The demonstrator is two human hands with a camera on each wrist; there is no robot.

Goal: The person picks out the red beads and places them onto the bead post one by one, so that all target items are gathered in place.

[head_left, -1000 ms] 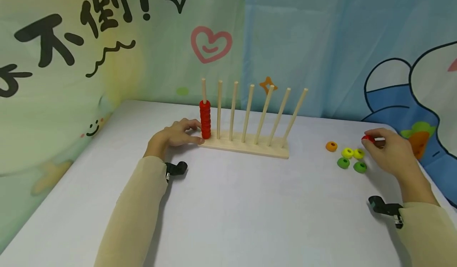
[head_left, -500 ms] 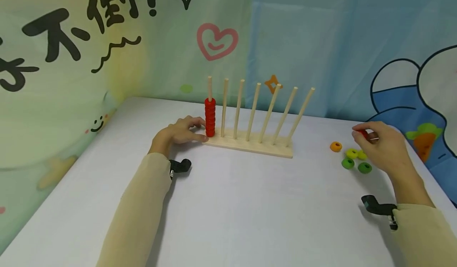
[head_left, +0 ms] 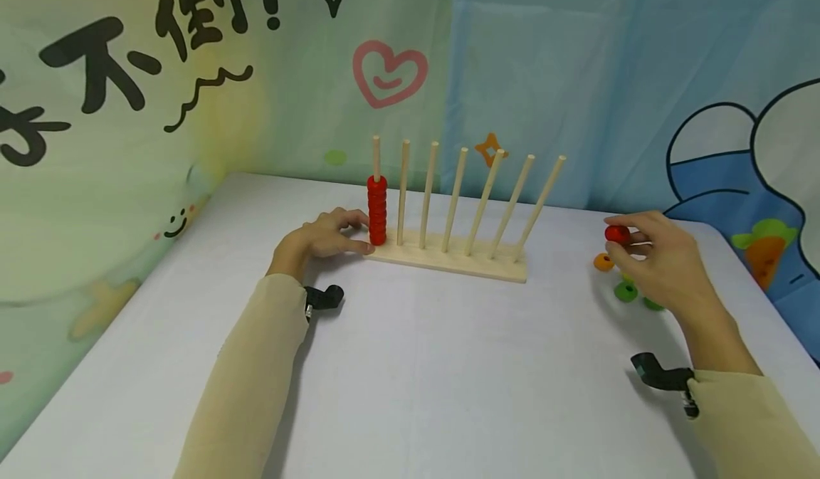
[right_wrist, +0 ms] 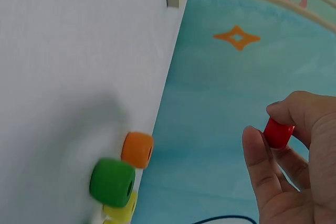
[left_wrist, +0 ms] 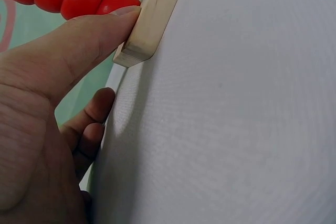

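Observation:
In the head view, a wooden peg stand [head_left: 458, 262] with several upright pegs stands mid-table. Its leftmost peg carries a stack of red beads [head_left: 377, 212], bare peg showing above. My left hand [head_left: 324, 235] holds the stand's left end. The left wrist view shows the thumb against the wooden base [left_wrist: 152, 22], right beside the lowest red bead; the index fingertip is hidden. To the right of the stand, my right hand [head_left: 666, 260] pinches a loose red bead [head_left: 618, 234] between thumb and fingers, raised above the table.
Below the right hand lie an orange bead [head_left: 603, 262], a green bead [head_left: 626, 292] and other beads partly covered by the hand. A yellow bead [right_wrist: 123, 209] shows in the right wrist view. A printed cloth [head_left: 532, 73] hangs behind the white table [head_left: 448, 379].
My right hand has moved left with the red bead, over the loose beads. My left hand stays at the stand. The head view has shifted slightly.

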